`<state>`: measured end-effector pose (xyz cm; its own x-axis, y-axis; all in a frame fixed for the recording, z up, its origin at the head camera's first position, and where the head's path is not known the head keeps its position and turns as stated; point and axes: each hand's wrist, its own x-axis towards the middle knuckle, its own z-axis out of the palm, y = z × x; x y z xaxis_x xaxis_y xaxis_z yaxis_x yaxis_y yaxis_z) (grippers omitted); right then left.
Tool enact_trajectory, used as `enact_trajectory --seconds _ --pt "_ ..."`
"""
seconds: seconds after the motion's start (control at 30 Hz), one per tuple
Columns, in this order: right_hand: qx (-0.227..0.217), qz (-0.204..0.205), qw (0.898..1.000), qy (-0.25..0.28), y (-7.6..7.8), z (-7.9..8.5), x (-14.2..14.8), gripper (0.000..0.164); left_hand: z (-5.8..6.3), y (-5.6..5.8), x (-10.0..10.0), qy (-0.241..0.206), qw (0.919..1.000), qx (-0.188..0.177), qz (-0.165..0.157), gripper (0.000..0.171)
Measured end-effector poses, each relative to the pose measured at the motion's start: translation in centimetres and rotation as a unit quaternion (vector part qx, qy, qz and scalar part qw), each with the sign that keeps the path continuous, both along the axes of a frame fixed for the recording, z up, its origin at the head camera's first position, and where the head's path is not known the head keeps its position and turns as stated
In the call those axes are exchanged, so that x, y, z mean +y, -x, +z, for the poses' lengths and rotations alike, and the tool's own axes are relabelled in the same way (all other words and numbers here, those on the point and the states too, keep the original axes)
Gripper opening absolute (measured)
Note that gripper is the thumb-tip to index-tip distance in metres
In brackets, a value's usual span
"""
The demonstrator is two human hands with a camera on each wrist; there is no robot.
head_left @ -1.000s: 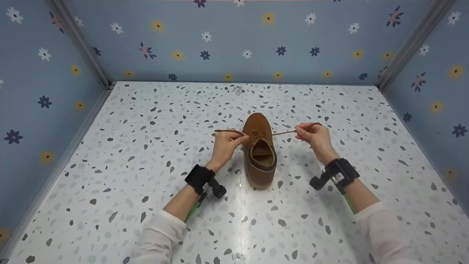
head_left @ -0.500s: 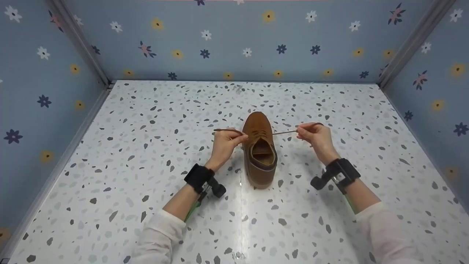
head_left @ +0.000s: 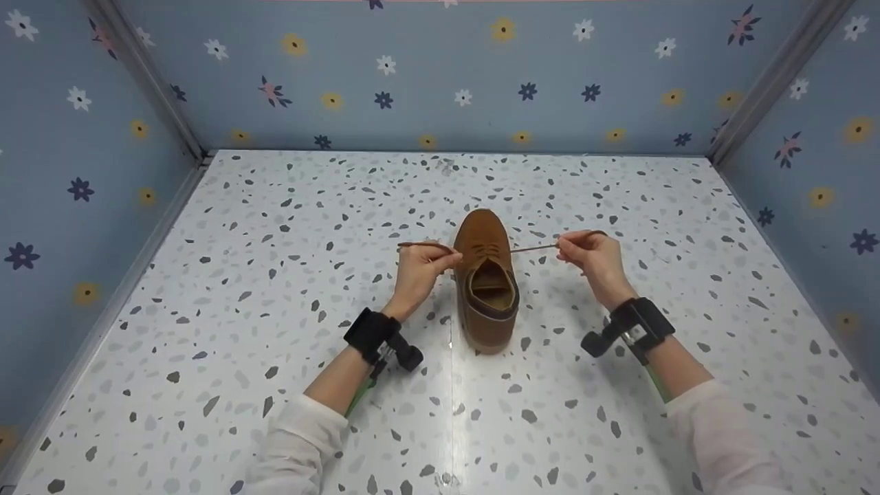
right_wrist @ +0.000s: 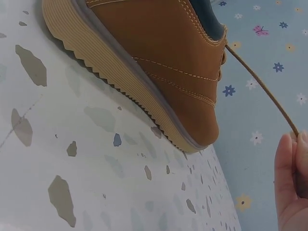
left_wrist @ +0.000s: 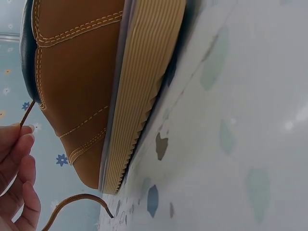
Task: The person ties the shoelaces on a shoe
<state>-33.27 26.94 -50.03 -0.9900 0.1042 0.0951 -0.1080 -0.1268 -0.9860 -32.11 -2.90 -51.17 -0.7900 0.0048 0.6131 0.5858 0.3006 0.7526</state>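
A brown lace-up shoe [head_left: 487,330] with a dark collar stands upright on the speckled tabletop, toe pointing away from me. My left hand [head_left: 416,275] is close at its left side and pinches one end of the brown shoelace [left_wrist: 27,114] between thumb and finger; the loose tail curves out below the fingers in the left wrist view. Out to the right, my right hand [head_left: 599,267] pinches the other lace end, and that stretch of shoelace [right_wrist: 262,85] runs straight from the eyelets to the fingertips. Its tail shows behind the right hand.
Blue flowered panels [head_left: 454,75] rise behind and on both sides of the white speckled tabletop [head_left: 289,206]. Black camera straps sit on both wrists, the left strap [head_left: 375,333] and the right strap [head_left: 643,324].
Both hands keep their hold on the lace ends and have barely moved. The right hand is a touch farther right than one second ago. The shoe stays in place.
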Motion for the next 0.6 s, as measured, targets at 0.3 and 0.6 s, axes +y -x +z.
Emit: enact_trajectory --seconds 0.3,0.6 --pt "-0.003 -0.001 1.0 0.005 -0.1 0.0 -0.05 0.033 0.11 -0.03 0.1 -0.002 0.9999 -0.008 0.006 0.009" --pt "-0.002 -0.001 1.0 0.022 -0.19 -0.05 -0.15 0.033 0.14 -0.19 0.22 -0.013 0.9993 -0.033 0.013 0.009"
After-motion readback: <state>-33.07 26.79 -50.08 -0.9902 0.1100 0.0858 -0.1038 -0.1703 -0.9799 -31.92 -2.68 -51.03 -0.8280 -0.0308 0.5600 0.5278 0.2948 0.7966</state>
